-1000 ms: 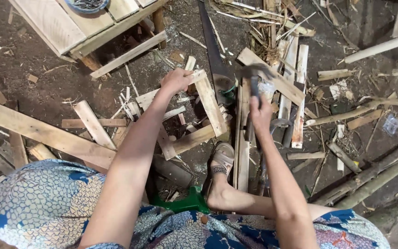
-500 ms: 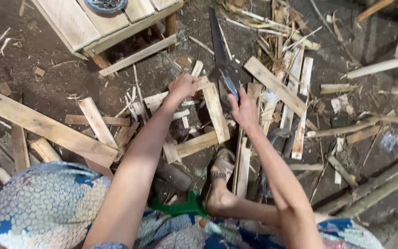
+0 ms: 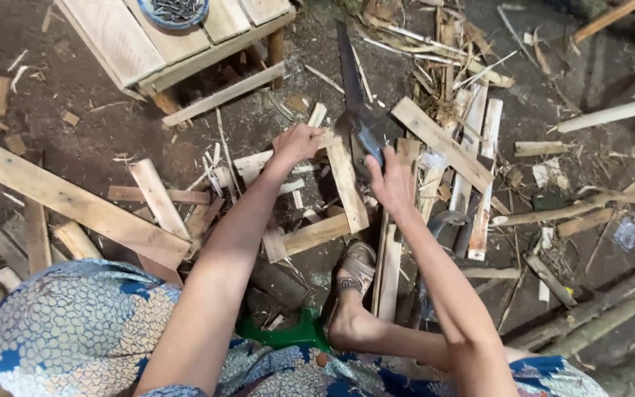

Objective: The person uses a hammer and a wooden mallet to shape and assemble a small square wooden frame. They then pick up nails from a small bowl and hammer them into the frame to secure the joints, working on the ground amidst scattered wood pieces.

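Note:
My left hand [image 3: 297, 143] grips the upper end of a pale wooden slat [image 3: 348, 192] that lies across other offcuts on the dirt. My right hand [image 3: 392, 182] closes on the dark handle of a handsaw [image 3: 361, 136], whose blade [image 3: 345, 55] points away from me. My sandalled foot [image 3: 354, 273] rests on the ground beside a long thin slat [image 3: 389, 272]. A hammer [image 3: 444, 222] lies just right of my right wrist, not held.
A low table of wooden planks [image 3: 123, 44] stands at the top left with a blue bowl of nails [image 3: 174, 10] on it. A long plank [image 3: 75, 200] lies to the left. Scrap slats, splinters and branches [image 3: 597, 312] litter the ground. A green plastic piece [image 3: 295, 335] is under my leg.
My right hand let go of the hammer, which now lies on the ground, and moved left onto the saw handle. My left hand stayed on the slat.

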